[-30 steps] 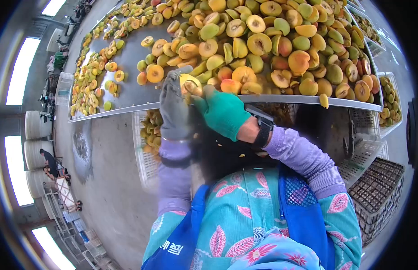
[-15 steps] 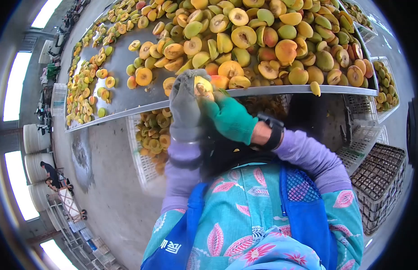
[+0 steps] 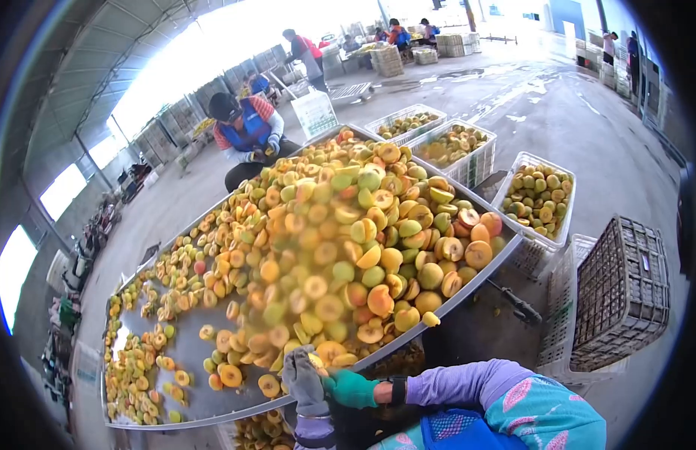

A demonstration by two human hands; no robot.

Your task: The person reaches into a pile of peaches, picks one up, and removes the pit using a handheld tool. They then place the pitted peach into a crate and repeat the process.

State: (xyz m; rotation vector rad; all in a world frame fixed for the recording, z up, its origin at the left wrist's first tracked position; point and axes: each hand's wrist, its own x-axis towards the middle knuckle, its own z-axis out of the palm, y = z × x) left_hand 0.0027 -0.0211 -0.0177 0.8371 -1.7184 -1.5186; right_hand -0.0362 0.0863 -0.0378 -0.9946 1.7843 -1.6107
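Note:
My left hand (image 3: pixel 306 384), in a grey glove, is closed around a cut yellow peach (image 3: pixel 316 361) at the near edge of the metal table. Most of that peach is hidden by the gloves. My right hand (image 3: pixel 351 388), in a green glove with a dark band at the wrist, is closed and presses against the peach from the right. Whatever its fingers grip is too small to make out. Just beyond both hands lies a heap of peaches (image 3: pixel 378 300), many halved with stones or hollows showing, on the table (image 3: pixel 190 371).
White crates of peaches (image 3: pixel 539 201) stand along the table's right side. A brown stacked crate (image 3: pixel 621 292) is near my right elbow. Peach halves (image 3: pixel 261 431) lie below the table edge. Across the table, a person in a blue vest (image 3: pixel 250 127) sits handling something. More people work far back.
The view has tilted up, bringing the far side of the table and other people into sight. Both hands stay together at the peach by the table edge.

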